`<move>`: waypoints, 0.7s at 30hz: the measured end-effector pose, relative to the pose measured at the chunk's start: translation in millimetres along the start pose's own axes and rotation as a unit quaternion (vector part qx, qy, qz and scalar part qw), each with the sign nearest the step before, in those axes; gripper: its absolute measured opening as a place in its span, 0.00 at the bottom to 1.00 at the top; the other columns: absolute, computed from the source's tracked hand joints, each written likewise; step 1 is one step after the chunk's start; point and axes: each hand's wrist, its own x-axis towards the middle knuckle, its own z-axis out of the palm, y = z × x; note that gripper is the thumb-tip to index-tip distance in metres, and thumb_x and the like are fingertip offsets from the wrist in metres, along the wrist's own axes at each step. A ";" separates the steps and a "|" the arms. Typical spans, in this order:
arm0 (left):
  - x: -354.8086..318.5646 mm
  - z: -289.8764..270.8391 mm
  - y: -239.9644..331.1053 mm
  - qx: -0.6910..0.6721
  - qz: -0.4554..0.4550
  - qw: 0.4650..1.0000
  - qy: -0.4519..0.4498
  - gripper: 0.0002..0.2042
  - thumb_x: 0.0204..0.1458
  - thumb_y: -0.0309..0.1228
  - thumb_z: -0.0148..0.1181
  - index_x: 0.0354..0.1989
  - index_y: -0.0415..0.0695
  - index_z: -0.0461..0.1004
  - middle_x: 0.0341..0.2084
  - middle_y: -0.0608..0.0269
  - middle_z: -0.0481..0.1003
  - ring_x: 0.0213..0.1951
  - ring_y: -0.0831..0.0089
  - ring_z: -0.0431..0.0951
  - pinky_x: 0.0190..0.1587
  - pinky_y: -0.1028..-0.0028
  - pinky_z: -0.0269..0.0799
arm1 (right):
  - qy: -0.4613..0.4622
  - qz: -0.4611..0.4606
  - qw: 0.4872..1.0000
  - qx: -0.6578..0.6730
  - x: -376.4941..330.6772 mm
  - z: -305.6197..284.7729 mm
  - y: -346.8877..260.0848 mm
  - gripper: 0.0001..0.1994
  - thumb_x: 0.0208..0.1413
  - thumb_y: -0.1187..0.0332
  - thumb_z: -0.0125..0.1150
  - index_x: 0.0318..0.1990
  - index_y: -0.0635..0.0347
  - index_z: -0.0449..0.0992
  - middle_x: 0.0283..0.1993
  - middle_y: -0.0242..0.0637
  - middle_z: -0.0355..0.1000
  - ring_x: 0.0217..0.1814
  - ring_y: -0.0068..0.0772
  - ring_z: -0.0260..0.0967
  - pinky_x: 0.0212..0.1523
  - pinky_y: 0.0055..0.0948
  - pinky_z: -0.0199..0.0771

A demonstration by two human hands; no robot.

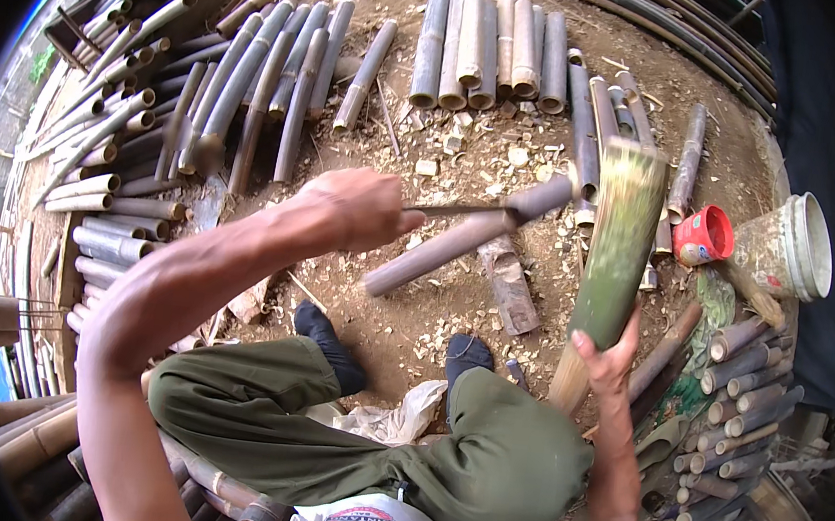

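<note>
My left hand is closed round the grip of a long knife, its dark blade pointing right. The blade's tip end crosses a purple-grey bamboo tube; whether it bites in, I cannot tell. That tube lies slanted, its upper part over a rough wood block on the ground. On the right, my right hand grips the lower part of a thick green bamboo club, held nearly upright. The club's top is pale and frayed, and a narrower pale length shows below the hand. Some fingers are hidden behind it.
Cut bamboo tubes stand or lean in rows at the back, with stacks of bamboo poles to the left and right. A red tub and a white bucket sit at right. Wood chips litter the dirt ground around my feet.
</note>
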 end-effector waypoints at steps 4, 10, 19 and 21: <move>-48.7 25.9 -12.4 -0.195 -0.023 0.960 0.201 0.29 0.64 0.55 0.46 0.29 0.37 0.75 0.21 0.44 0.78 0.26 0.53 0.81 0.30 0.56 0.75 | -0.041 -0.122 0.992 0.004 73.8 -9.3 -103.5 0.41 0.47 0.59 0.68 0.66 0.67 0.56 0.55 0.43 0.67 0.55 0.35 0.67 0.58 0.36 0.68; -20.5 142.0 -2.2 -0.305 -0.124 0.917 0.225 0.27 0.65 0.52 0.45 0.36 0.34 0.71 0.25 0.36 0.77 0.30 0.42 0.80 0.33 0.51 0.76 | -0.035 -0.344 0.937 -0.051 152.1 5.7 -227.8 0.36 0.49 0.57 0.67 0.62 0.67 0.63 0.52 0.47 0.71 0.53 0.39 0.72 0.57 0.35 0.73; 4.9 176.7 -0.9 -0.302 -0.137 0.896 0.296 0.24 0.62 0.49 0.49 0.34 0.35 0.75 0.28 0.32 0.77 0.36 0.36 0.78 0.42 0.46 0.73 | -0.226 -0.048 0.863 -0.450 124.4 104.2 -108.0 0.48 0.46 0.54 0.66 0.74 0.50 0.47 0.49 0.58 0.70 0.44 0.47 0.76 0.48 0.41 0.83; 0.4 174.9 -5.4 -0.305 -0.158 0.895 0.284 0.25 0.61 0.49 0.48 0.35 0.35 0.78 0.30 0.31 0.77 0.39 0.36 0.79 0.45 0.47 0.74 | -0.199 -0.069 0.914 -0.348 126.2 106.4 -77.8 0.51 0.44 0.59 0.69 0.75 0.47 0.45 0.55 0.62 0.67 0.55 0.52 0.73 0.56 0.42 0.78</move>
